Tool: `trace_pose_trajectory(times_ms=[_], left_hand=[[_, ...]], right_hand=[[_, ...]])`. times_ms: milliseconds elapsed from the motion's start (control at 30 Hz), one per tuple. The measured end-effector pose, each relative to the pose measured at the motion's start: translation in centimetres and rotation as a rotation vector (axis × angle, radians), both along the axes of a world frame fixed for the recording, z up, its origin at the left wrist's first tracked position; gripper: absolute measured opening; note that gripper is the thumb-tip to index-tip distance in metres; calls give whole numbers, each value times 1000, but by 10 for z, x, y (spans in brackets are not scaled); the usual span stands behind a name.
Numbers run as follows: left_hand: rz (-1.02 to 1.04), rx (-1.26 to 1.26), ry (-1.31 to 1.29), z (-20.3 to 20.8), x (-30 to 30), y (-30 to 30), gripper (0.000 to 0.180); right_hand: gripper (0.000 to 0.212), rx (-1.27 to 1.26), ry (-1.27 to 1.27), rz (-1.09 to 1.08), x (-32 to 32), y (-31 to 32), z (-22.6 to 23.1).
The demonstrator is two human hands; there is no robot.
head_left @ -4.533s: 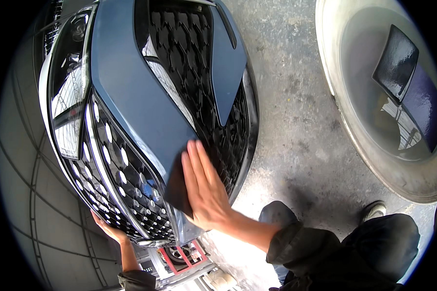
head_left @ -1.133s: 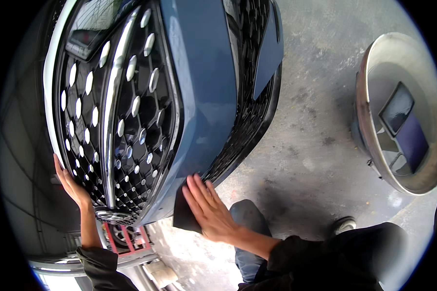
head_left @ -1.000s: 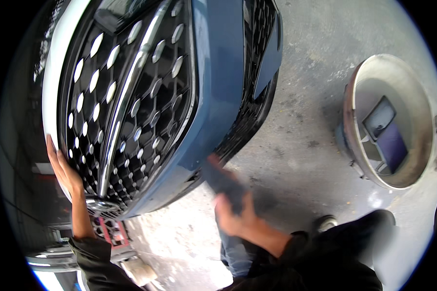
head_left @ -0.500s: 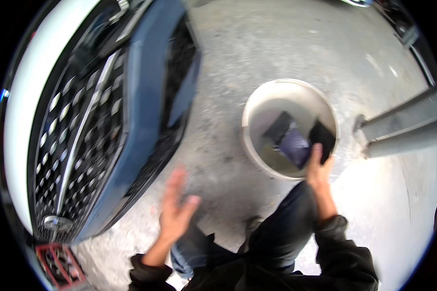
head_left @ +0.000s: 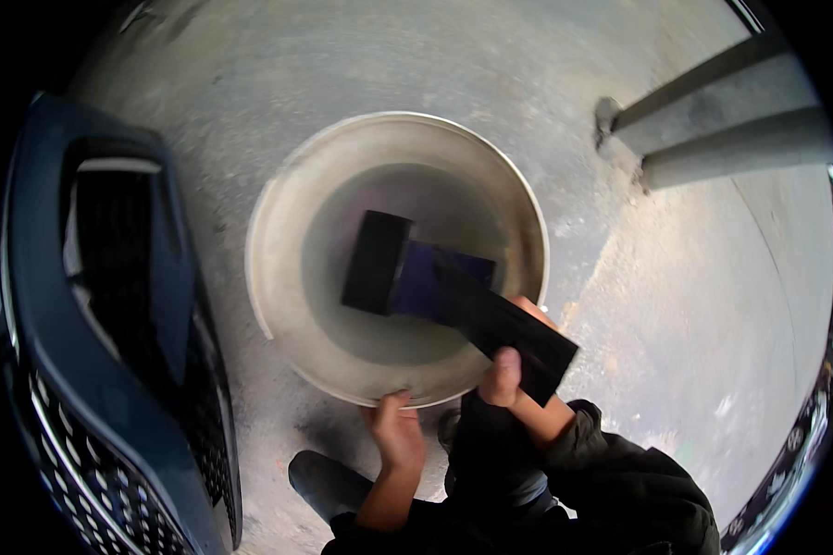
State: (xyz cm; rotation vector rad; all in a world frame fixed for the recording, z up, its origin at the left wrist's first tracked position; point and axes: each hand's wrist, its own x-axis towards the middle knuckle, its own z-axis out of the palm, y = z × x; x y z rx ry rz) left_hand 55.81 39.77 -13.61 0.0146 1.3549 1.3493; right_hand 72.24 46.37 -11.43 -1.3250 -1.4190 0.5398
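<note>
A round off-white bucket (head_left: 278, 314) of cloudy water stands on the floor in front of me. My left hand (head_left: 398, 437) grips its near rim, fingers over the edge. Between the thumb and fingers of my right hand (head_left: 518, 375) is a flat black rectangular sheet (head_left: 544, 347), which looks like sandpaper. It slants over the near right rim, its far end above the water. Inside the bucket lie a similar black piece (head_left: 377, 262) and a dark purple piece (head_left: 421, 282), side by side; the held sheet partly covers the purple one.
A dark blue car bumper (head_left: 60, 305) with a black mesh grille (head_left: 69, 453) is close on the left. At the far right a grey metal post (head_left: 713, 120) meets the concrete floor (head_left: 657, 305). My shoe (head_left: 329, 481) is just short of the bucket.
My left hand has gone from open in the air to the bucket's rim. The right hand has lifted the black sheet toward me, and the view has shifted right and closer over the bucket.
</note>
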Motion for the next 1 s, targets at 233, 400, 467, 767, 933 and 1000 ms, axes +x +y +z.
trace_pose_trajectory(times_ms=[233, 400, 467, 767, 933, 1000], left_hand=[[-124, 158, -70, 1, -4, 92, 53], [-349, 194, -66, 30, -51, 194, 44], [-402, 181, -98, 21, -69, 223, 45], [-236, 290, 78, 15, 0, 331, 40], [-148, 117, 21, 8, 17, 380, 46], [-208, 115, 6, 5, 10, 392, 54]], right_hand=[[37, 364, -165, -28, 6, 104, 5], [19, 520, -137, -115, -33, 191, 11], [19, 498, -289, -200, -57, 210, 1], [51, 142, -223, -77, -28, 337, 5], [43, 179, -574, -189, -16, 418, 1], [59, -103, -698, -106, 6, 445, -1]])
